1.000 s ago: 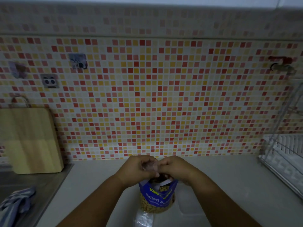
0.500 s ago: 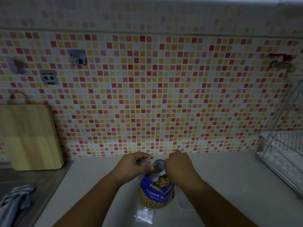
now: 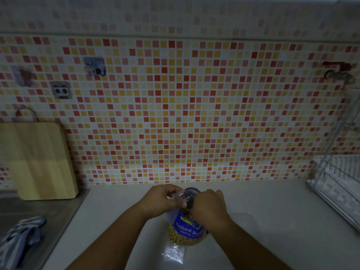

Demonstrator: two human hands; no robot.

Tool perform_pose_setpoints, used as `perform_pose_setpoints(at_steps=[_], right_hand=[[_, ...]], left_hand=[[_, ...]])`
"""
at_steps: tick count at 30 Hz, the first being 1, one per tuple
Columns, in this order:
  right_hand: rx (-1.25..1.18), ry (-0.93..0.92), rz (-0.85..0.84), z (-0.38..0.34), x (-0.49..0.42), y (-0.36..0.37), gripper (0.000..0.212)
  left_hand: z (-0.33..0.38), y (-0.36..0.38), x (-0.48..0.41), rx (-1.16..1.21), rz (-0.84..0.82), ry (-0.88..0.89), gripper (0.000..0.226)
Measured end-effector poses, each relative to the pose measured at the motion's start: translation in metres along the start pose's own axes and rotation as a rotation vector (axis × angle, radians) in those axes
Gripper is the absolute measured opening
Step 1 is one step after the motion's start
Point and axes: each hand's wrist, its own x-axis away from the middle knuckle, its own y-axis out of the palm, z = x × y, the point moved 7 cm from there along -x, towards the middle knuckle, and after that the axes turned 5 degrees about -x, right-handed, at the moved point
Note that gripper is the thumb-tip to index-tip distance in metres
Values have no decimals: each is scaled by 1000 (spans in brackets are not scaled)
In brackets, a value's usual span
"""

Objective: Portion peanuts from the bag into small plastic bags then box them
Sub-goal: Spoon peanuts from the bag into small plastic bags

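Both hands are curled around a small bag (image 3: 183, 195) made of clear plastic. The left hand (image 3: 161, 200) pinches one side and the right hand (image 3: 211, 206) pinches the other, so its mouth looks round. Right under it, the blue peanut bag (image 3: 188, 230) stands on the counter (image 3: 263, 211). More clear bags (image 3: 173, 254) lie just in front of it. A wooden board (image 3: 39, 160) leans on the wall at the left.

The peanut bag (image 3: 187, 231) stands on the counter (image 3: 268, 215) with what seem to be small plastic bags (image 3: 174, 254) just before it, the cutting board (image 3: 39, 160) leaning on the wall (image 3: 194, 114) far left, the dish rack (image 3: 340, 190) far right.
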Motion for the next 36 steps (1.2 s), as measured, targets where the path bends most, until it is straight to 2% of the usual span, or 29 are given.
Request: perform_pose_setpoints(at_steps=[5, 8, 11, 14, 16, 19, 21, 25, 29, 32, 35, 36], right_hand=[[-65, 89, -48, 5, 3, 5, 30], [-167, 241, -111, 18, 0, 5, 25], [-346, 388, -148, 36, -5, 9, 12], [-449, 527, -167, 56, -11, 17, 24], [-497, 591, -225, 62, -16, 24, 24], [-525, 610, -346, 71, -23, 40, 22], [-580, 581, -362, 77, -24, 38, 24], [-456, 589, -425, 89, -16, 22, 38], [-399, 558, -446, 100, -16, 13, 41], [-407, 571, -429, 110, -16, 5, 35], [-433, 575, -383, 117, -15, -3, 18], [-428, 566, -376, 118, -17, -4, 24]], left_hand=[[0, 1, 2, 12, 10, -22, 18], [-1, 1, 1, 23, 18, -31, 20], [-2, 1, 1, 36, 16, -56, 21], [-3, 0, 2, 59, 8, -67, 22], [-2, -2, 3, 88, 18, -71, 21], [-1, -12, 6, 90, 58, -78, 27], [-3, -18, 7, 94, 77, -79, 35], [-3, -20, 8, 24, 39, -63, 40], [6, -13, 9, -100, -9, -4, 40], [11, -10, 7, -189, -16, 21, 40], [12, -7, 3, -272, -8, 12, 43], [11, -7, 2, -294, -4, 5, 45]])
